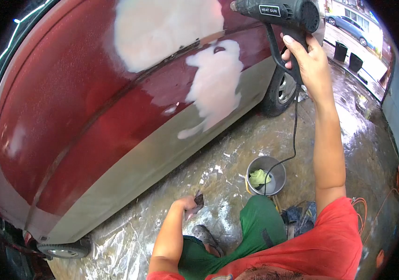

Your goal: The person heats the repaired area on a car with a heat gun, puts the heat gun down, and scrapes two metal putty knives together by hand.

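Observation:
My right hand (pixel 312 63) is closed around the handle of a black heat gun (pixel 297 14), held up beside the car body with its nozzle pointing left. Its cord (pixel 295 126) hangs down toward a bucket. Low on the other side, my left hand (pixel 186 202) grips a small dark folded sheet (pixel 199 200), whose exact kind I cannot make out. Before me stands a red and beige car (pixel 87 102). A large pale filler patch (pixel 167 28) covers its upper panel, and a smaller irregular patch (pixel 216 81) lies below the trim strip.
A grey bucket (pixel 278 173) with a yellow-green cloth (pixel 259 178) inside stands near my knee. The concrete floor (pixel 227 154) looks wet and stained. An orange cord (pixel 362 212) lies at the right. Farther off are black bins (pixel 340 51) and a blue car (pixel 349 28).

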`<state>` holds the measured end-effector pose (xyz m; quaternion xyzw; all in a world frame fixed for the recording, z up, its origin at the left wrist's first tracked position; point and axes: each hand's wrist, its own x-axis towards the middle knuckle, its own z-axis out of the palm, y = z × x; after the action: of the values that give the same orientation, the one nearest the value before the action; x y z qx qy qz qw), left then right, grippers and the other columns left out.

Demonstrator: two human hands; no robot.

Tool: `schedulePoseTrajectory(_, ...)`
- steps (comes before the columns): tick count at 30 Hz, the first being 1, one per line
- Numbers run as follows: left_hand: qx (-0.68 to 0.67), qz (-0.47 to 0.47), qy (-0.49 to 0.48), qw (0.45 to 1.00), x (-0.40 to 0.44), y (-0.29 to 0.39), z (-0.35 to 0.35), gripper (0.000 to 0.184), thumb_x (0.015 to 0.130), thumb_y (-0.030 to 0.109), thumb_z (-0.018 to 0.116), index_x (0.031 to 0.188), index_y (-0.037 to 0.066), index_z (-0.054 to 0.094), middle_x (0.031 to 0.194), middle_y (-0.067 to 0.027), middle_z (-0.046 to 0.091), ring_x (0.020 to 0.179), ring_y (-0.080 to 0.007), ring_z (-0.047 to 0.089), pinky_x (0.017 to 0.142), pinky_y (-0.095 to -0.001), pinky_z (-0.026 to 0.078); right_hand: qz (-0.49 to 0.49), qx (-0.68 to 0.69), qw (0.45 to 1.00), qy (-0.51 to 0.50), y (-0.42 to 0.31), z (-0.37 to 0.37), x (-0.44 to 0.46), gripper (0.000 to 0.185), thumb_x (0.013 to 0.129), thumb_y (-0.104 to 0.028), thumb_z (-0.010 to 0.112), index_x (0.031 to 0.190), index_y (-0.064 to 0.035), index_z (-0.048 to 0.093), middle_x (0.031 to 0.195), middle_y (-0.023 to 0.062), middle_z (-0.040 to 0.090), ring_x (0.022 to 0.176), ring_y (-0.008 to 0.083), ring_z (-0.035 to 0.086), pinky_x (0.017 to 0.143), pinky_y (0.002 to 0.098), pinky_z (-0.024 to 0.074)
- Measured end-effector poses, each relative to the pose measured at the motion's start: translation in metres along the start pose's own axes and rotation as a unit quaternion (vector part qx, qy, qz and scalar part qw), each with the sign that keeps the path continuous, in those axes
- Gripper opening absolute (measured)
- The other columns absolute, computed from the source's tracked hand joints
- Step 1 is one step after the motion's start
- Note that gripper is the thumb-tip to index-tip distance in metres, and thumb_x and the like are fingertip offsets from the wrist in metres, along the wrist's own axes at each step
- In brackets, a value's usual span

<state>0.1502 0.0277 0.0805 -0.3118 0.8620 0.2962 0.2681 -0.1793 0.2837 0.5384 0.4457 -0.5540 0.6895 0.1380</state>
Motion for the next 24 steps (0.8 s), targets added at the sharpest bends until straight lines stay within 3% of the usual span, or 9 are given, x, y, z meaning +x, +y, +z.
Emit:
schedulePoseTrajectory(13, 0.027, -0.023, -0.017, 0.999, -0.011, 0.014, -0.009, 0.031, 0.073, 0.020, 0.061, 0.095, 0.002, 0.073, 0.099, -0.0202, 0.071, 0.092, -0.0328, 0.070, 0.078, -0.0428, 0.053, -0.013, 0.097, 0.991, -0.090, -0.005, 0.028, -0.027, 0.035, 0.091, -0.023, 0.070, 0.118, -0.0033, 0.061, 0.098, 0.0019, 0.067, 0.076, 0.0074, 0.061, 0.067, 0.0223, 0.0501)
schedulePoseTrajectory(16, 0.011, -0.011, 0.010, 1.000, -0.002, 0.003, 0.000, 0.029, 0.073, 0.018, 0.060, 0.093, 0.002, 0.073, 0.097, -0.0203, 0.072, 0.091, -0.0328, 0.070, 0.077, -0.0430, 0.053, -0.035, 0.128, 0.986, -0.103, -0.011, 0.041, -0.029, 0.033, 0.091, -0.021, 0.070, 0.117, -0.0038, 0.061, 0.099, 0.0019, 0.066, 0.076, 0.0063, 0.061, 0.066, 0.0213, 0.0497)
schedulePoseTrajectory(19, 0.029, 0.000, 0.006, 1.000, -0.004, 0.001, 0.000, 0.028, 0.074, 0.018, 0.060, 0.093, 0.002, 0.073, 0.096, -0.0201, 0.072, 0.091, -0.0327, 0.070, 0.078, -0.0431, 0.053, -0.062, 0.126, 0.983, -0.120, -0.024, 0.052, -0.032, 0.028, 0.093, -0.017, 0.067, 0.111, 0.0020, 0.057, 0.086, 0.0069, 0.064, 0.077, 0.0118, 0.060, 0.070, 0.0257, 0.0492)
schedulePoseTrajectory(24, 0.004, -0.035, -0.020, 0.999, -0.011, 0.001, -0.002, 0.028, 0.077, 0.020, 0.062, 0.097, 0.003, 0.073, 0.096, -0.0193, 0.072, 0.088, -0.0318, 0.070, 0.077, -0.0433, 0.053, -0.081, 0.146, 0.975, -0.146, -0.025, 0.067, -0.033, 0.026, 0.093, -0.015, 0.066, 0.111, 0.0026, 0.057, 0.086, 0.0073, 0.064, 0.077, 0.0122, 0.060, 0.072, 0.0261, 0.0493)
